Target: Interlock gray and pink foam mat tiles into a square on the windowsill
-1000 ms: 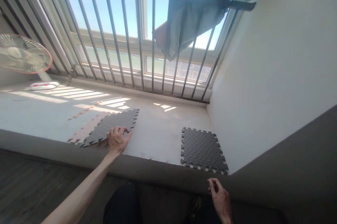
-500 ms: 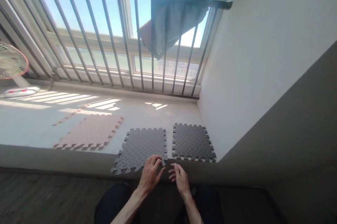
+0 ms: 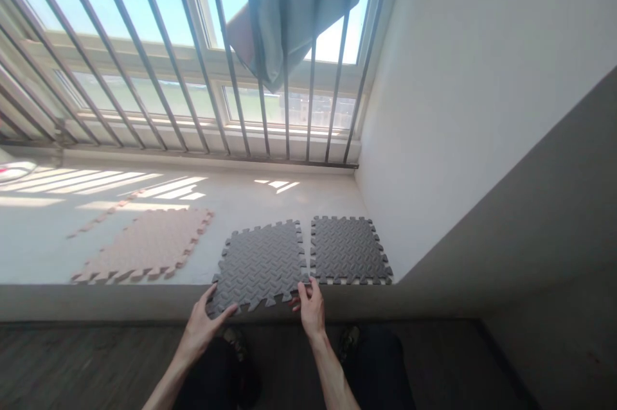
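A dark grey foam puzzle mat (image 3: 263, 262) lies on the pale ledge, its near edge hanging over the front lip. My left hand (image 3: 202, 323) grips its near left corner, thumb on top. My right hand (image 3: 311, 304) holds its near right corner. A second dark grey mat (image 3: 348, 248) lies flat just to the right, against the white wall, with a narrow gap between the two mats' toothed edges.
A pink foam mat (image 3: 144, 246) lies to the left, with a thin pink edge strip (image 3: 103, 216) behind it. Metal bars (image 3: 202, 56) fence the window, with a grey-green cloth (image 3: 289, 5) draped over the rail. The white wall (image 3: 457, 95) closes the right side.
Both hands spread to the grey mat's near corners and it moved closer to the right mat. Earlier the left hand took it off the pink mat. The camera tilted down.
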A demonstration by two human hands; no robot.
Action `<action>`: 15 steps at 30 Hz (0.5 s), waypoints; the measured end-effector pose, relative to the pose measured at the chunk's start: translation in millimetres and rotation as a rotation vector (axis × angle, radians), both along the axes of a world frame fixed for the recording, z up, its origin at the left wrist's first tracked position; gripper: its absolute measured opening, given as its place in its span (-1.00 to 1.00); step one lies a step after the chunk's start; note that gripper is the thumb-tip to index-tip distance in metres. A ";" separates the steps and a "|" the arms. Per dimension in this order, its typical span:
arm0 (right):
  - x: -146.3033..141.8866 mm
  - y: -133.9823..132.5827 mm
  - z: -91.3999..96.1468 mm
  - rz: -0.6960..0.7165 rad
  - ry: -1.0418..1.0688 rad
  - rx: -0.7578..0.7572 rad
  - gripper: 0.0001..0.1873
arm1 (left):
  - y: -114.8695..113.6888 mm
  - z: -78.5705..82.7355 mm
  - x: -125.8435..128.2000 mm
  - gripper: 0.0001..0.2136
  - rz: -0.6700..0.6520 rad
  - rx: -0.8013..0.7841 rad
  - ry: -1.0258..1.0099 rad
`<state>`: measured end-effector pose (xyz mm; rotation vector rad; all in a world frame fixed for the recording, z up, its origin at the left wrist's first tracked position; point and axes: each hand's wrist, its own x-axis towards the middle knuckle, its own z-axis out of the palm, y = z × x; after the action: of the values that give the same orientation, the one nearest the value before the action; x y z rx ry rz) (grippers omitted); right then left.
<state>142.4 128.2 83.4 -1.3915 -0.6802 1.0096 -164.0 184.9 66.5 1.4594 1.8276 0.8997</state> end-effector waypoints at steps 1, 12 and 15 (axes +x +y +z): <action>4.5 3.2 3.3 -0.002 -0.012 0.004 -0.18 | 4.7 2.9 4.1 0.09 -0.021 0.021 -0.012; 49.7 46.4 15.7 -0.037 -0.072 -0.054 -0.20 | 73.9 17.1 55.6 -0.05 -0.149 0.133 -0.003; 52.0 48.5 17.0 -0.016 -0.100 -0.116 -0.20 | 76.9 12.7 54.6 -0.09 -0.160 0.137 0.019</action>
<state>194.4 176.7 100.4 -1.5543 -0.6924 0.9846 -109.5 261.8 79.2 1.6775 1.6629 0.9495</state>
